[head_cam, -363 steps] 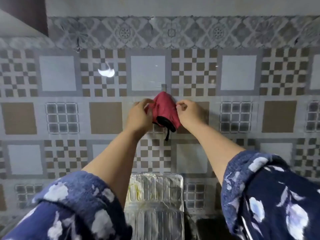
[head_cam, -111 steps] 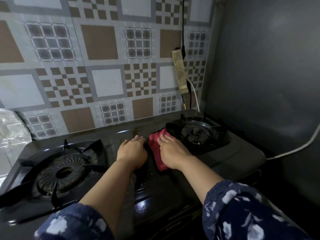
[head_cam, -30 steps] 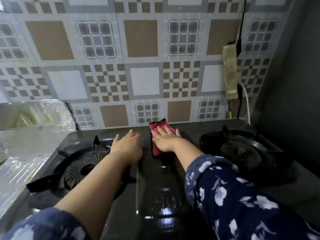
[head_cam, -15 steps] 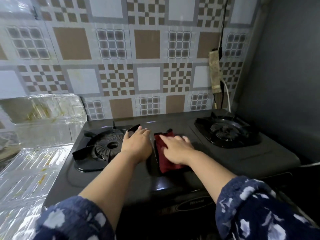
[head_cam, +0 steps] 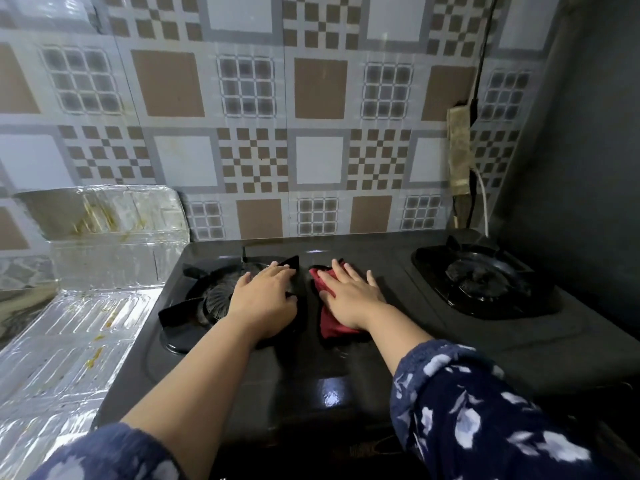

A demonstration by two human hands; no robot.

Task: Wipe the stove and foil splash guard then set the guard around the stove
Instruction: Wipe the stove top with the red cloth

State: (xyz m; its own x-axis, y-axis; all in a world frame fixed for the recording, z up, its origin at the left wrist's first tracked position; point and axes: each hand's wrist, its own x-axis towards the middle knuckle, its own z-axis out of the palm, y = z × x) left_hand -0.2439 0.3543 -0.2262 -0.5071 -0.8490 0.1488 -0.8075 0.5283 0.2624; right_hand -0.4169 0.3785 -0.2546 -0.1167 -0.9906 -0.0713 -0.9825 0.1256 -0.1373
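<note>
**Two hands flat on a black stove, red cloth under the right**

Two burners flank the black stove (head_cam: 346,358), one left (head_cam: 214,299) and one right (head_cam: 481,275), with a glossy strip between them. The foil splash guard (head_cam: 86,306) lies off the stove's left side, part flat on the counter and part standing against the tiled wall (head_cam: 242,133); yellowish stains mark it. It does not surround the stove.

A red cloth (head_cam: 332,327) lies on the middle strip, beneath the right hand (head_cam: 349,299). That hand's fingers are straight and slightly spread, pressing the cloth down; cloth shows beyond the fingertips and near the wrist. The left hand (head_cam: 266,303) rests palm down just left of the cloth, fingers gently extended over the left burner's edge, holding nothing.

A dark wall closes the right side; a power strip (head_cam: 459,150) hangs in the corner.
</note>
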